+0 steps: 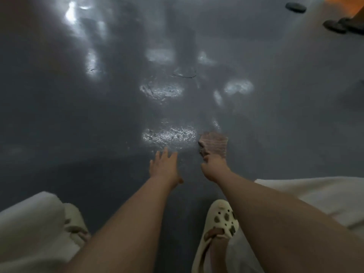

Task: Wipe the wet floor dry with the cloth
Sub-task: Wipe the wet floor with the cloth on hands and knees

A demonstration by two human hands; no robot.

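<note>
Grey floor (pixel 98 115) fills almost the whole view, dark and smooth, with shiny wet patches that catch the light. One bright wet patch (pixel 169 135) lies just in front of the hands, and more shiny spots sit farther away.

At the bottom left is a pale trouser leg (pixel 29 229), and beside it a cream shoe (pixel 75 221) peeks out.

Next comes the left hand (pixel 164 166). Its arm reaches forward from the bottom of the view. The fingers are straight and spread, and they hold nothing. The hand is low over the floor, just at the near edge of the bright wet patch. I cannot tell if it touches the floor.

A little to the right is the right hand (pixel 213 168). Its fingers are curled round the near end of the cloth (pixel 213 144). The cloth is pinkish brown with thin stripes. It spreads out in front of the hand, right beside the bright wet patch. It looks blurry, so I cannot tell if it lies flat on the floor.

Below the right arm is a cream clog (pixel 218 223) with dark spots on it. To its right is more pale trouser cloth (pixel 315 196).

Far off in the top right corner are dark shoes (pixel 338 25) and a dark round thing (pixel 295 7) on the floor.
</note>
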